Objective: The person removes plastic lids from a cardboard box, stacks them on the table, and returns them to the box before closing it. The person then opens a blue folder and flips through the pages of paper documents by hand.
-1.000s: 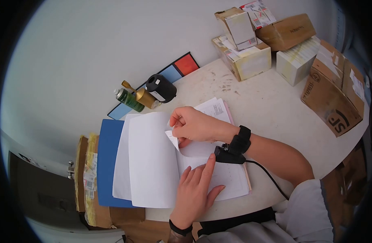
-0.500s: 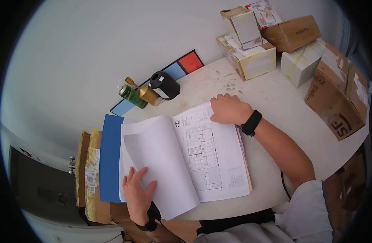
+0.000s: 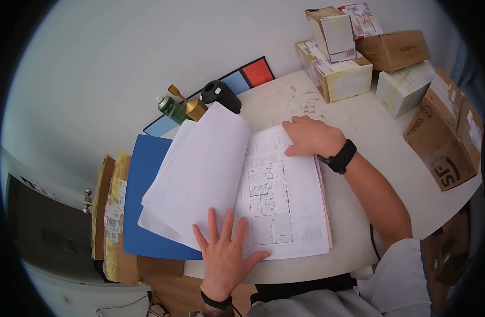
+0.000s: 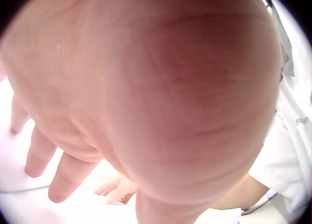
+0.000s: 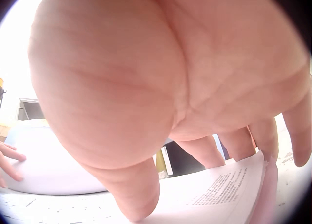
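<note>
At far left, taped cardboard (image 3: 110, 216) stands beyond the outer edge of the blue folder (image 3: 142, 201), the landmark here. The folder's long axis runs from the person toward the wall.

Over the folder's right part lie the blank white sheets (image 3: 200, 174), bowed up. Their long axis slants from lower left to upper right, and one corner points at the black container (image 3: 221, 96). That container, the gold container (image 3: 196, 108) and the green can (image 3: 171, 109) stand beyond the folder, toward the wall.

The left hand (image 3: 224, 264) is at the near right of the folder, grasping nothing, with its fingers straight and spread. Its fingertips lie over the lower part of the blank white sheets, which extend ahead of it and to its left.

Right of the folder's blue cover lies the printed stack (image 3: 306, 211), plan side up, its long axis running nearly straight away from the person, its top leaning slightly left. The right hand (image 3: 316, 138) rests at its upper right corner, thumb on the paper, other fingers extended at the far edge; the stack lies mostly below and left of it.

Well to the folder's right are the stacked boxes (image 3: 348, 79) and the brown carton (image 3: 438, 140).
</note>
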{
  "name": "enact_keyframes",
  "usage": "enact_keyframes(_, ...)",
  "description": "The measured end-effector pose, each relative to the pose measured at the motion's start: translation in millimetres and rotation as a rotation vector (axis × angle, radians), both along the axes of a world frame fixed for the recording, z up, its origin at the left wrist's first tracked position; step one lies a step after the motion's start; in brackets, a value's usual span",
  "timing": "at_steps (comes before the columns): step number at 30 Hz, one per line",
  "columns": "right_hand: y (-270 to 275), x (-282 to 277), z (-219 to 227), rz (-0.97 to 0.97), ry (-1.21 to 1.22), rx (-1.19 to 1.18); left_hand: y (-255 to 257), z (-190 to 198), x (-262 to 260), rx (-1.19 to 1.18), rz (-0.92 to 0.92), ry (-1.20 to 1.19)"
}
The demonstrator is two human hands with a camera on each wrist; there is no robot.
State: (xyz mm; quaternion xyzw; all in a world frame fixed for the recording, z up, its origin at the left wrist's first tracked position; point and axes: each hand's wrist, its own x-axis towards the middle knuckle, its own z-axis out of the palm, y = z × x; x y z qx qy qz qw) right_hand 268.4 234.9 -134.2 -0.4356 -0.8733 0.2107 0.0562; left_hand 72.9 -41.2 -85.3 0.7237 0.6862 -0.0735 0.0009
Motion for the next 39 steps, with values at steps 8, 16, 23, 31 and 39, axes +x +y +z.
enact_keyframes(8, -5.1, -6.4, -6.1, -0.015, -0.022, 0.068, 33.7, 7.2, 0.6, 0.04, -0.308, -0.126)
enact_keyframes(16, -1.2, -5.5, 13.1, 0.058, 0.125, 0.186, 53.6, -11.9, -32.6, -0.025, 0.02, -0.06)
enact_keyframes(23, -5.1, 4.2, 60.4, 0.411, 0.148, -0.624, 36.0, -10.2, -47.2, 0.036, 0.15, -0.24)
enact_keyframes(31, -67.2, -55.0, 37.7, 0.883, 0.262, -0.728, -35.8, 62.3, -23.1, -0.443, -0.124, -0.409)
enact_keyframes(39, -73.3, -61.7, 48.2, 0.741, 0.454, -0.706, -12.3, -2.5, 18.3, -0.063, -0.511, -0.316)
